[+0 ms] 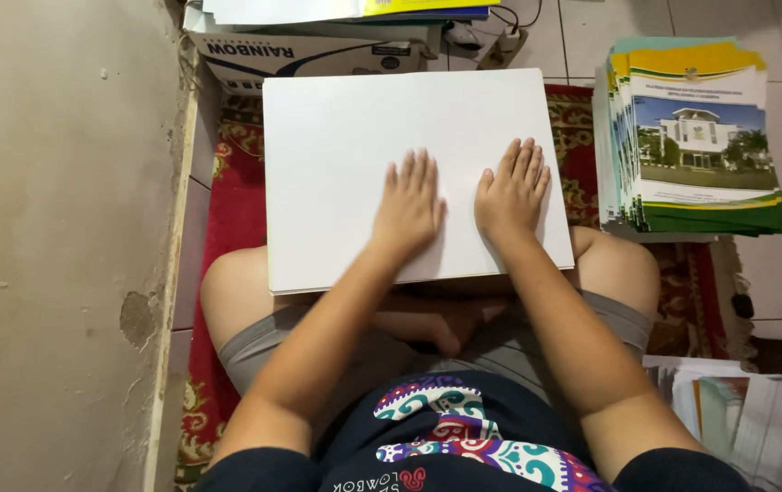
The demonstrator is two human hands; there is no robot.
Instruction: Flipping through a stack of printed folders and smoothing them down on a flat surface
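Home floor; rug (pixel 236 210), stacked booklets (pixel 696 137)

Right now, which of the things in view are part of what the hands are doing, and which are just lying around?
In hand:
- white sheets lying across the knees
- left hand flat on them
- right hand flat on them

Lying about:
- stack of printed covers on the floor to the right
- cardboard box beyond the sheets
- loose papers at lower right
- red patterned rug underneath

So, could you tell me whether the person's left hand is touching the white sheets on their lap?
Touching. The head view shows the left hand lying flat, palm down with fingers spread, on the white sheets, with no gap visible beneath it.
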